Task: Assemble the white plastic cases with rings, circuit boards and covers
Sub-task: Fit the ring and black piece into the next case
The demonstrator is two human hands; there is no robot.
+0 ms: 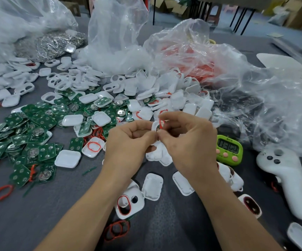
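Head view: above the tabletop (38, 214), toward its near edge, the left hand (128, 140) curls round a white case (154, 126) while the right hand (188, 140) pinches a red ring (161, 123) at its opening — seating it evenly, untwisted, looks key.

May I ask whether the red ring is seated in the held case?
No: the red ring sticks up from the case, right hand pinching it.

Grey table (38, 214): white cases (67, 159), green boards (19, 142), rings (0, 193)
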